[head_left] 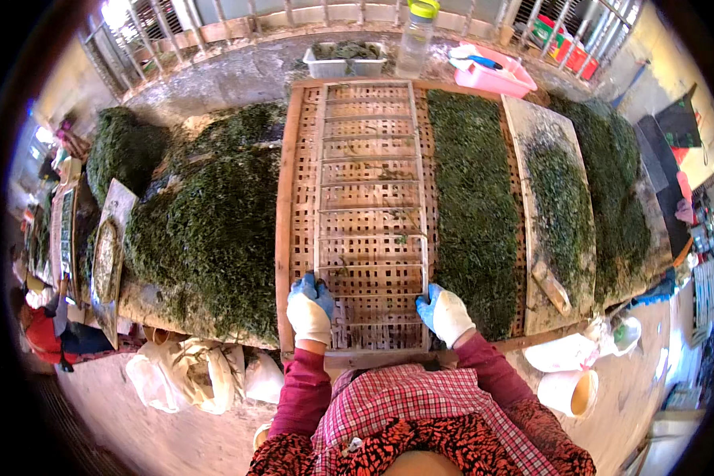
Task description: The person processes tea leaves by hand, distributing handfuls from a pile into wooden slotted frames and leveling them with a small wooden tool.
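My left hand (310, 310) and my right hand (445, 313) wear white work gloves with blue coated fingers. They grip opposite side rails of a slim ladder-like divider frame (366, 210), near its end closest to me. The divider lies over a woven slatted tray (302, 178) with a wooden rim, and a few green scraps cling to its crossbars. On the tray's right part, beside the divider, a long flat strip of chopped dark green plant matter (475, 214) is spread. My fingertips are partly hidden under the gloves' backs.
Loose green heaps lie left (214, 238) and right (610, 178). At right, a board (517, 131) bears green matter and a wooden block (551, 288). Behind stand a white tub (345, 69), a bottle (416, 44) and a pink basin (511, 86). A person in red (41, 333) is far left.
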### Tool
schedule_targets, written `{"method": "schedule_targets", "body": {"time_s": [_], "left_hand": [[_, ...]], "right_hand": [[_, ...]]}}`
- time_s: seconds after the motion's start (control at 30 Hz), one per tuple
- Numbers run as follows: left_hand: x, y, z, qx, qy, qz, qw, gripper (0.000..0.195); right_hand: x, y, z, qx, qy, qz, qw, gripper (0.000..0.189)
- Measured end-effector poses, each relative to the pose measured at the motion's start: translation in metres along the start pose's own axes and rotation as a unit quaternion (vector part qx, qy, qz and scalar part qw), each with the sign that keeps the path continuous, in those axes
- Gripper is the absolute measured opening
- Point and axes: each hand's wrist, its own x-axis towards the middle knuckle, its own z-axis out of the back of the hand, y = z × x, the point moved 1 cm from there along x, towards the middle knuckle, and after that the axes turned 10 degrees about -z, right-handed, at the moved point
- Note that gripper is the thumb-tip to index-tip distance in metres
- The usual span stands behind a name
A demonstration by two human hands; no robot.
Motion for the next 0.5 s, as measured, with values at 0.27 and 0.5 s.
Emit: {"method": "schedule_targets", "body": {"time_s": [0.27,0.5], "left_hand": [[-0.006,0.055,-0.044,-0.21,-0.003,-0.003,0.978,0.027],[0.002,-0.079,0.007,0.062,-0.043,-0.114,0.991,0.061]], "right_hand": [[-0.018,-0.015,0.046,0.002,-0.139,-0.006,0.99,0.034],[-0.031,-0.092,0.1,0.291,-0.251,-0.07,0.92,0.021]]}}
